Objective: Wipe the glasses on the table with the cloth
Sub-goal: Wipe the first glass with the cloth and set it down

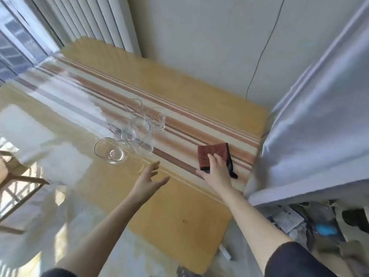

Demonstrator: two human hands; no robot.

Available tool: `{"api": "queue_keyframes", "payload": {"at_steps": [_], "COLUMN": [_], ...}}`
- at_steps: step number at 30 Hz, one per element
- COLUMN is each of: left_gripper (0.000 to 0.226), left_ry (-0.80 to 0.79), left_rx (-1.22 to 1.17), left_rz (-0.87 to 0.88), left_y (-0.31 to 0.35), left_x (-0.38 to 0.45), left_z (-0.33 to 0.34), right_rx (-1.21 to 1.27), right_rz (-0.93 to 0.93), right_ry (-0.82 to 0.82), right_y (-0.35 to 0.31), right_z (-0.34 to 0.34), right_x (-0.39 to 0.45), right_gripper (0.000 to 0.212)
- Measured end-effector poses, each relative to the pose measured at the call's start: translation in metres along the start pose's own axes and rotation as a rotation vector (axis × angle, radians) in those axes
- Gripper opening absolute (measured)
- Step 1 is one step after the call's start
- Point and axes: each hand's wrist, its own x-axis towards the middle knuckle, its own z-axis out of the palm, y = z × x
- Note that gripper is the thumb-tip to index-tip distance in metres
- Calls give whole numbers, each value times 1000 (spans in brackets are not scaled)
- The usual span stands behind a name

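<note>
Your right hand [216, 169] is resting fingers spread on the folded cloth [211, 154], which is lying on the striped runner [179, 124] of the bench [179, 212]; it is not yet gripping it. Your left hand [148, 180] is hovering open and empty, near the clustered glasses [131, 134]. Gather the cloth fully before lifting; take the nearest glass [108, 150] by its bowl, steadily, since the others are standing close.
</note>
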Motion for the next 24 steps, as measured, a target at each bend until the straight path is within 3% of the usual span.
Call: {"api": "queue_keyframes", "payload": {"at_steps": [5,12,14,17,19,20,22,24], "left_gripper": [63,36,24,24,44,61,88,101], "left_ry": [21,38,126,487,702,737,635,474], "left_rx": [16,9,-33,5,141,188,230,204], "left_rz": [-31,-44,-27,70,103,99,109,106], "left_y": [4,6,8,14,16,16,11,6], "left_x": [13,1,-7,-19,-20,-18,-5,12], "left_z": [9,-5,-16,-40,-59,-68,-85,-93], "right_rx": [-234,-430,-266,139,281,320,350,383], "right_rz": [52,-22,3,67,76,83,94,85], "right_ry": [-42,181,225,242,300,322,345,338], "right_y": [1,2,-8,-35,-60,-73,-92,-105], "right_z": [15,18,4,-10,-10,-9,-3,6], "right_x": [22,28,37,40,32,26,15,6], "right_gripper": [89,42,26,18,9,5,4,5]}}
